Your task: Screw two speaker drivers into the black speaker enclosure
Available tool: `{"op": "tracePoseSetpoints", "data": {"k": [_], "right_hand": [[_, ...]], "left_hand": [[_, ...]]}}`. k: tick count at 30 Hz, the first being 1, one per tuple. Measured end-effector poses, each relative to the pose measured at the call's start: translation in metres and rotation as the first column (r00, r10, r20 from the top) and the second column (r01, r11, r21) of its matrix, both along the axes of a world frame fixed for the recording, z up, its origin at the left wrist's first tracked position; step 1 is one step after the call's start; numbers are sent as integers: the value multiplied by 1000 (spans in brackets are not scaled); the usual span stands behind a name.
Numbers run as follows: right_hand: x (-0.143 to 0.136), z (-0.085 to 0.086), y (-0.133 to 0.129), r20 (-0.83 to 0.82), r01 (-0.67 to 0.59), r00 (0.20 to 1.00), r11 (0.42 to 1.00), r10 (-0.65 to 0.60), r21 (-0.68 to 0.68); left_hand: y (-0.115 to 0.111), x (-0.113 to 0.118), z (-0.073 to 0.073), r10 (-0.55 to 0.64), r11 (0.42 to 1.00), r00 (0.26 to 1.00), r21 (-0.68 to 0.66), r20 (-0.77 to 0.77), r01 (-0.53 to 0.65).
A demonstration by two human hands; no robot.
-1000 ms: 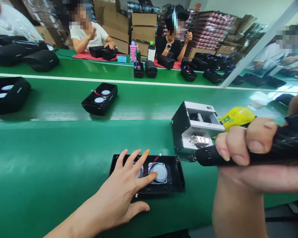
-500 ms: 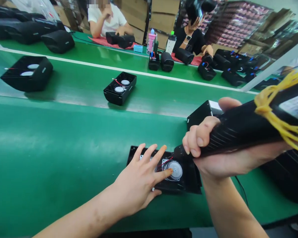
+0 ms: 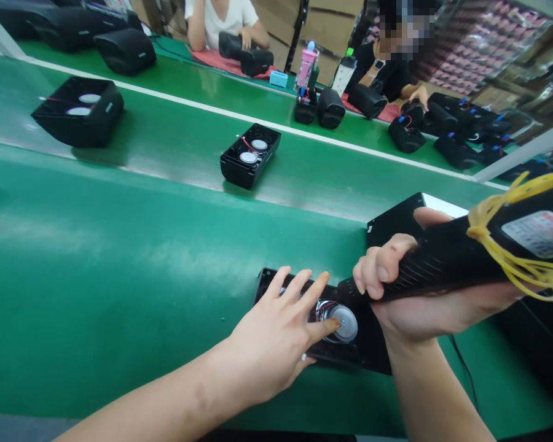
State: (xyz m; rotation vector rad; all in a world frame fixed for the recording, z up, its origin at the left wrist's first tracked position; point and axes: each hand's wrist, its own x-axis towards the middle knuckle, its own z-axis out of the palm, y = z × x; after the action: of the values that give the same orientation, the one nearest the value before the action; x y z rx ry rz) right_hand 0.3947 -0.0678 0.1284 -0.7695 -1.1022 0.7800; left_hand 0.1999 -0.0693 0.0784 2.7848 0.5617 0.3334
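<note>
A black speaker housing [image 3: 368, 344] with round silver drivers lies on the green table near its front edge. My left hand [image 3: 276, 337] rests over the housing with fingers spread, one fingertip on the right-hand silver driver [image 3: 345, 323]. My right hand [image 3: 410, 288] is wrapped round a black power screwdriver [image 3: 447, 255], tied with a yellow band. The tool's nose points down at the housing's upper edge, just right of my left fingers; its tip is hidden. Behind my right hand stands a black box [image 3: 391, 218] with a white top.
Two open speaker housings stand on the green belt, one at the centre [image 3: 250, 153] and one at the left [image 3: 85, 113]. Across it, two people sit by more black speakers, two bottles and a blue box [image 3: 278, 78]. A cable [image 3: 465, 368] lies at the right.
The view has shifted, so most things appear further right. My right hand still grips the tool at the housing, and my left hand remains spread on it. The far-right person's raised arm has come down.
</note>
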Motion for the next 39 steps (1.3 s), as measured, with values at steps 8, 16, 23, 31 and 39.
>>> {"op": "tracePoseSetpoints", "data": {"k": [8, 16, 23, 31, 39], "right_hand": [[4, -2, -1, -16, -40, 999, 999, 40, -8], [5, -5, 0, -23, -55, 998, 998, 55, -11], [3, -9, -2, -36, -126, 991, 992, 126, 2], [-3, -14, -1, -30, -210, 977, 977, 209, -29], [-7, -11, -3, -18, -233, 972, 971, 232, -49]], "left_hand": [[-1, -1, -2, 4, 1000, 999, -3, 33, -4], [-1, -1, 1, 3, 1000, 1000, 11, 21, -3], [-1, 0, 3, 7, 1000, 1000, 22, 23, -7], [1, 2, 3, 4, 1000, 1000, 26, 1, -4], [0, 3, 6, 3, 1000, 1000, 13, -6, -3]]}}
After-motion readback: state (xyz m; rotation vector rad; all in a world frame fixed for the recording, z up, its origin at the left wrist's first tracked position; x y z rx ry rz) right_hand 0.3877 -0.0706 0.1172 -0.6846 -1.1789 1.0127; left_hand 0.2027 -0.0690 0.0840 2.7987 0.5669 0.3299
